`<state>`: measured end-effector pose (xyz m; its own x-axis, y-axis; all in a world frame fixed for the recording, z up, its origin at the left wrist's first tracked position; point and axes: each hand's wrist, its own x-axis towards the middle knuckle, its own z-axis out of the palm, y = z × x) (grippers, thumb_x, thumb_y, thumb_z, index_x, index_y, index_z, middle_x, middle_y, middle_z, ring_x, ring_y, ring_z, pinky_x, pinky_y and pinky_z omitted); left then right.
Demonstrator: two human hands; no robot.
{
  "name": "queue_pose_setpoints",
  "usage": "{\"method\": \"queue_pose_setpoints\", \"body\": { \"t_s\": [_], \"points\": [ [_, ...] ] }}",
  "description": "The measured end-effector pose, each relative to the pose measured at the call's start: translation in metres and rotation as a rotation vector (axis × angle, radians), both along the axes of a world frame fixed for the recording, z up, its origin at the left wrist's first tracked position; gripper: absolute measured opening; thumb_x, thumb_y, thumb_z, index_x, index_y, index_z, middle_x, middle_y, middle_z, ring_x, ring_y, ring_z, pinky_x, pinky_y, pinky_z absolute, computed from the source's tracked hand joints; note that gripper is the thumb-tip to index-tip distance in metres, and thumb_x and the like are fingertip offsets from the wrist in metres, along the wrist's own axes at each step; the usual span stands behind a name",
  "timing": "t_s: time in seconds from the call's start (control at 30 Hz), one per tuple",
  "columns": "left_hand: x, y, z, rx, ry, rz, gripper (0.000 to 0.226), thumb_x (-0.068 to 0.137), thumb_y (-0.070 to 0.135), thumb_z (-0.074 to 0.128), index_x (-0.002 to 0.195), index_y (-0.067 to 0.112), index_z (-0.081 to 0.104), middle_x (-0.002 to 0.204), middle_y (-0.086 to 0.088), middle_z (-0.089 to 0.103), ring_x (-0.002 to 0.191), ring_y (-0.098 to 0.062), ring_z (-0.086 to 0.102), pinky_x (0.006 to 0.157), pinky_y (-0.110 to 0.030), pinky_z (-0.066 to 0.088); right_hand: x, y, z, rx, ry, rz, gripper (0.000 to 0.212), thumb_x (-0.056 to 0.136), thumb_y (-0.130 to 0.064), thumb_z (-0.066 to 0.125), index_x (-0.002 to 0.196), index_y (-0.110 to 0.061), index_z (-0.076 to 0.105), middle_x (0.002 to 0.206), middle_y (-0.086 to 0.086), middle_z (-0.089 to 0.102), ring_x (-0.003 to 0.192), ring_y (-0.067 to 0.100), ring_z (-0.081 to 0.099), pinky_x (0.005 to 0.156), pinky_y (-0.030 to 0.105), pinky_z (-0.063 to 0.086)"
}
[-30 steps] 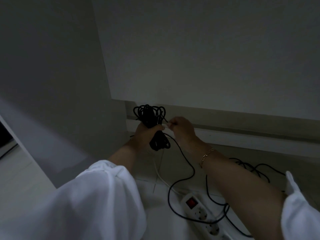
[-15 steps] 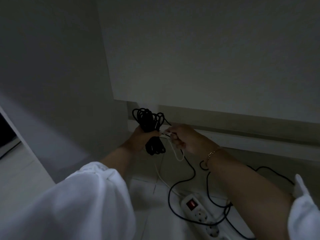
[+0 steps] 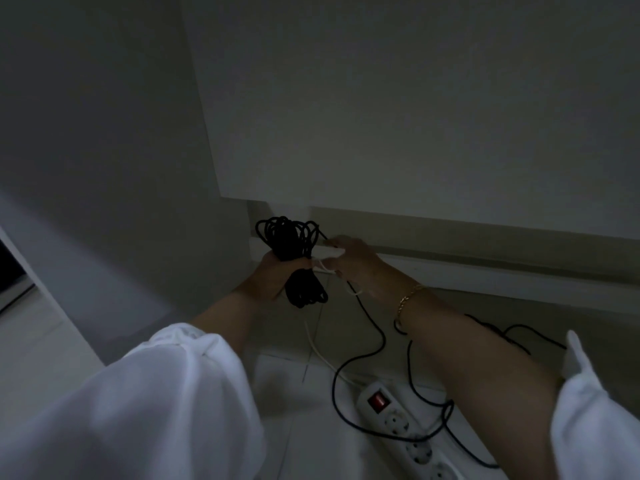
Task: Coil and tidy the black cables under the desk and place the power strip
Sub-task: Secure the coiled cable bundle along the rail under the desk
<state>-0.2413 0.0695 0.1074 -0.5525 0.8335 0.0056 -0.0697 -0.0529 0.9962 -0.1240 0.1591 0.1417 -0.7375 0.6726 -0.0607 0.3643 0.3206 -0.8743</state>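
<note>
A bundle of coiled black cable point(image 3: 294, 258) is held upright near the wall's foot under the desk. My left hand point(image 3: 273, 277) grips it round the middle. My right hand point(image 3: 349, 263) is just right of the bundle and pinches a thin white tie point(image 3: 325, 266) at the bundle's waist. A loose black cable point(image 3: 372, 327) runs from the bundle down across the floor. The white power strip point(image 3: 401, 424) with a red switch lies on the floor at the bottom, black cable crossing over it.
The desk's white side panel point(image 3: 104, 168) stands at the left and its back panel point(image 3: 415, 116) ahead. A white skirting board point(image 3: 485, 271) runs along the wall. A thin white cord point(image 3: 318, 351) lies on the tiled floor. More black cable point(image 3: 519, 330) loops behind my right forearm.
My right hand has moved up and closer to the bundle, drawing the white tie in against it. The left hand keeps its hold on the coil.
</note>
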Motion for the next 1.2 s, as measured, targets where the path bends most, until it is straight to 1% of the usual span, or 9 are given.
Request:
{"method": "queue_pose_setpoints", "body": {
  "t_s": [0.13,0.33,0.53,0.67,0.8,0.9,1.0,1.1,1.2],
  "points": [
    [0.003,-0.005,0.005,-0.015,-0.003,-0.001,0.008,0.086,-0.001,0.059,0.084,0.005,0.062,0.079,-0.008,0.063,0.072,-0.016,0.061,0.061,-0.018,0.054,-0.002,0.0,0.001,0.181,-0.085,0.029,0.023,0.086,-0.005,0.058,0.101,0.011,0.068,0.081,0.009,0.057,0.058,0.01,0.046,0.055,0.022,0.034],
    [0.005,-0.003,0.009,-0.062,0.098,-0.032,0.008,0.086,0.003,0.061,0.084,0.01,0.062,0.081,-0.008,0.062,0.075,-0.016,0.06,0.07,-0.023,0.051,-0.005,0.0,0.0,0.513,-0.247,-0.038,0.025,0.092,-0.015,0.045,0.101,-0.007,0.067,0.115,0.014,0.052,0.11,0.029,0.049,0.091,0.035,0.044],
    [0.007,0.001,0.016,-0.078,0.111,0.054,0.012,0.087,0.002,0.06,0.082,0.013,0.061,0.081,-0.006,0.06,0.078,-0.018,0.058,0.076,-0.026,0.048,-0.015,-0.003,0.001,0.537,-0.222,-0.082,0.018,0.092,-0.011,0.041,0.099,-0.007,0.057,0.075,0.002,0.036,0.093,0.026,0.049,0.076,0.032,0.036],
    [0.008,0.004,0.017,-0.068,0.141,0.036,0.011,0.091,0.002,0.055,0.1,0.007,0.06,0.09,-0.006,0.06,0.087,-0.021,0.057,0.087,-0.029,0.047,-0.016,-0.007,0.001,0.455,-0.063,-0.11,0.015,0.092,-0.019,0.048,0.08,-0.011,0.048,0.075,-0.005,0.026,0.058,0.005,0.032,0.064,0.025,0.032],
    [0.007,0.004,0.017,-0.072,0.078,0.049,0.013,0.09,0.001,0.055,0.101,0.005,0.061,0.091,-0.009,0.062,0.086,-0.022,0.06,0.081,-0.027,0.05,-0.019,-0.009,0.003,0.283,-0.081,-0.057,0.039,0.094,-0.014,0.045,0.057,-0.017,0.033,0.071,0.001,0.031,0.055,0.006,0.029,0.057,0.027,0.034],
    [0.004,0.001,0.018,-0.061,-0.04,0.076,0.005,0.088,0.004,0.059,0.089,0.006,0.063,0.08,-0.007,0.067,0.076,-0.019,0.066,0.071,-0.027,0.056,-0.012,-0.014,0.005,-0.11,-0.079,-0.005,0.02,0.1,-0.017,0.037,0.084,-0.011,0.049,0.074,0.009,0.043,0.061,0.013,0.042,0.06,0.035,0.043],
    [-0.004,-0.003,0.018,-0.115,-0.035,0.106,0.006,0.088,0.011,0.061,0.092,0.007,0.063,0.097,-0.017,0.066,0.094,-0.032,0.063,0.091,-0.042,0.052,-0.005,-0.015,-0.004,-0.6,0.025,0.102,0.044,0.095,-0.044,0.046,0.127,-0.015,0.047,0.11,0.013,0.055,0.09,0.029,0.058,0.064,0.033,0.052],
    [-0.013,-0.008,0.015,-0.171,-0.059,0.103,0.012,0.09,0.014,0.059,0.095,0.005,0.064,0.102,-0.02,0.063,0.091,-0.03,0.061,0.095,-0.045,0.048,-0.014,-0.017,-0.014,-0.604,0.004,0.188,0.051,0.085,-0.031,0.066,0.128,-0.02,0.041,0.123,0.015,0.055,0.094,0.031,0.059,0.071,0.037,0.053],
    [-0.023,-0.007,0.014,-0.184,-0.111,0.126,0.028,0.089,0.016,0.061,0.109,-0.004,0.062,0.11,-0.022,0.062,0.089,-0.031,0.061,0.088,-0.041,0.051,-0.033,-0.019,-0.022,-0.551,0.064,0.186,0.051,0.082,-0.017,0.069,0.127,-0.009,0.045,0.113,0.018,0.059,0.082,0.029,0.059,0.061,0.032,0.05]
  ]
}}
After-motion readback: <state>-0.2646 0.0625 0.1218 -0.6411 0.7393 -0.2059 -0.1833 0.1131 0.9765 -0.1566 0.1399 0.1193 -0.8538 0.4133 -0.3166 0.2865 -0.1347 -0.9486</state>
